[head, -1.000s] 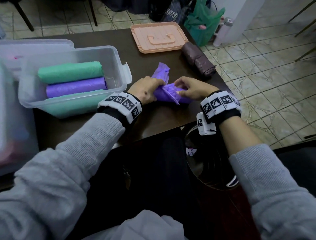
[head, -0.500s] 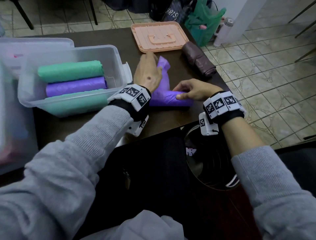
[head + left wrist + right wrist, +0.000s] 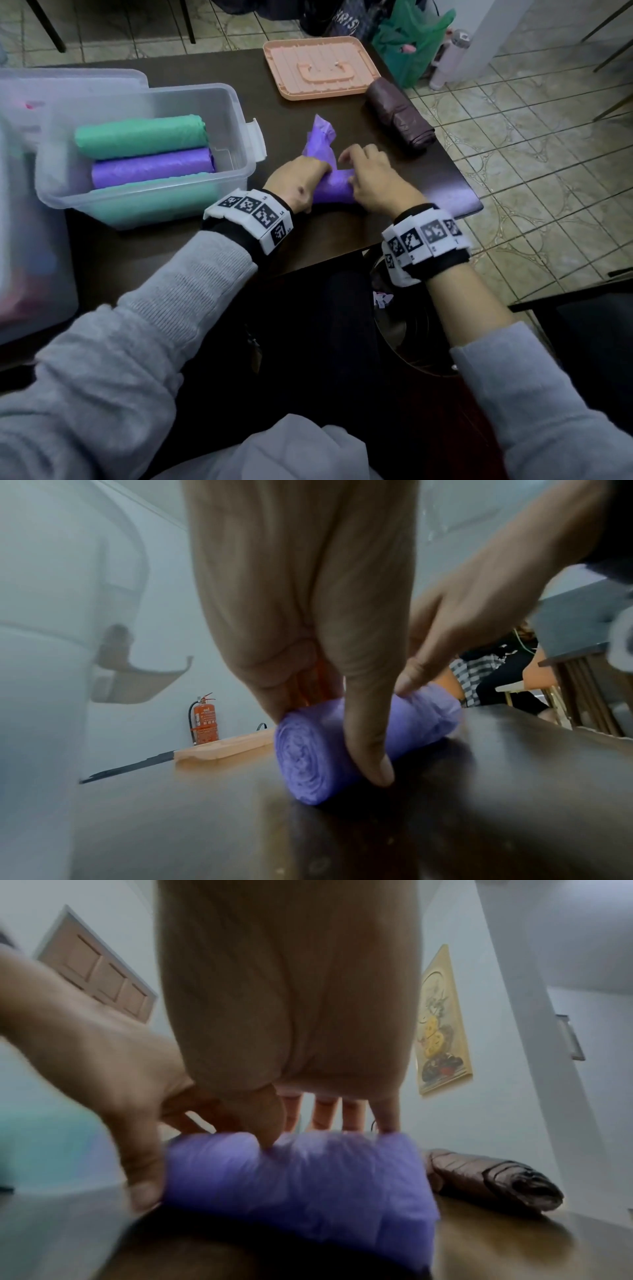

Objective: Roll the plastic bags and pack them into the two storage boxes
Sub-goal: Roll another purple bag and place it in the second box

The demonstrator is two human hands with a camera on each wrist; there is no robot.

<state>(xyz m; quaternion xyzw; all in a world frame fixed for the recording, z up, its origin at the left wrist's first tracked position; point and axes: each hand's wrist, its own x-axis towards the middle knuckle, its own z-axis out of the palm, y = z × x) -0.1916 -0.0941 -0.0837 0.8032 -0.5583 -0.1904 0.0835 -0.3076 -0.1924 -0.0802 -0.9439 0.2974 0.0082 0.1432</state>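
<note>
While both hands work the purple bag on the bench, the step in hand looks like rolling it up tight. The left hand curls over the roll's near end, thumb down its front and fingers behind, so its grip wraps the bag. The right hand lies over the other end with fingers fairly straight, thumb tip dug into the plastic — a press more than a clasp.

To do this well, both hands should push forward evenly, keeping the ends level so the spiral does not cone out, and squeeze air ahead of the roll. The loose tail lying toward the peach lid wants smoothing flat before it is wound in; thin film like this probably springs open if let go early.

In the left wrist view the bag's end shows a snug spiral, matte and lightly crinkled. Just left stands the clear box, holding 2 green rolls and 1 purple roll. A dark roll lies near the bench's far right edge.
</note>
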